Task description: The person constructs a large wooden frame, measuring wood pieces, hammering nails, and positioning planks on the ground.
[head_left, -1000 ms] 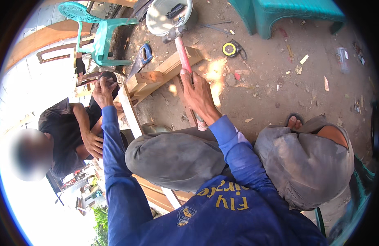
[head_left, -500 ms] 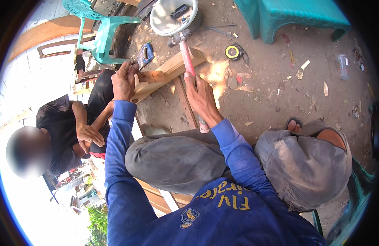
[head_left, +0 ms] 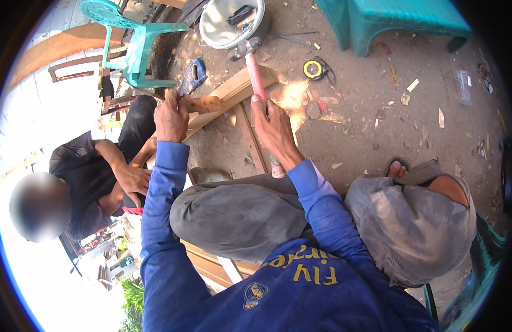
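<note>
My right hand [head_left: 275, 130] is wrapped round the red handle of a hammer [head_left: 256, 77]. The hammer's metal head points away from me, above the far end of a wooden beam [head_left: 250, 86]. Over the near part of the beam is my left hand [head_left: 172, 117], its fingers bent and drawn together beside a short wood block [head_left: 206, 104]. Whatever those fingertips hold, if anything, is too small or hidden to make out. A handsaw [head_left: 195, 73] with a blue handle lies just beyond this hand.
At the left sits a person in dark clothes [head_left: 81, 160], one hand close to my left forearm. A grey bucket [head_left: 214, 41] with tools, a yellow tape measure [head_left: 312, 69] and green plastic chairs [head_left: 372, 25] stand or lie beyond. Wood scraps litter the ground.
My left hand has shifted slightly to the right and turned, its fingers now lower over the wood. The other person's hand has moved right, toward my forearm. The hammer has hardly moved.
</note>
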A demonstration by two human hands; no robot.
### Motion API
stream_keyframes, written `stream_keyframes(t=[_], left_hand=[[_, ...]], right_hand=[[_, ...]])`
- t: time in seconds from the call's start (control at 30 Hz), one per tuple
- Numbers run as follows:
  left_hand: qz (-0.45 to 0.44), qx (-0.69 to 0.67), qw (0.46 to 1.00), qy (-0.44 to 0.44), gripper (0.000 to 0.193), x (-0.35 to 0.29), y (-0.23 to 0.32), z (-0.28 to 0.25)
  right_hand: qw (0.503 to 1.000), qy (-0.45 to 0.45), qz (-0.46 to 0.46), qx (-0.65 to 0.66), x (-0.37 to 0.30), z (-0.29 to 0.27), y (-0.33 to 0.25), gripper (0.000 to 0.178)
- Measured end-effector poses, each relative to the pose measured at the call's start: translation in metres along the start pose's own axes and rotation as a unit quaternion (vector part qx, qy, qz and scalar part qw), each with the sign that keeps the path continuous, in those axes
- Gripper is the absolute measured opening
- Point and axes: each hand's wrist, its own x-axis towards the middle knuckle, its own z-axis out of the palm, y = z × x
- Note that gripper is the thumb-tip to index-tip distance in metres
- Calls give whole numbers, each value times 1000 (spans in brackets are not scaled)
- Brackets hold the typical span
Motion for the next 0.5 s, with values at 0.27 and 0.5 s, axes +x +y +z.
stream_keyframes(t=[0.27, 0.5], left_hand=[[-147, -392, 905, -70, 28, 27, 7, -12], [-23, -135, 989, -57, 17, 15, -7, -3]], right_hand=[[999, 6, 16, 32, 4, 3, 7, 62], [999, -15, 29, 22, 2, 3, 3, 63]])
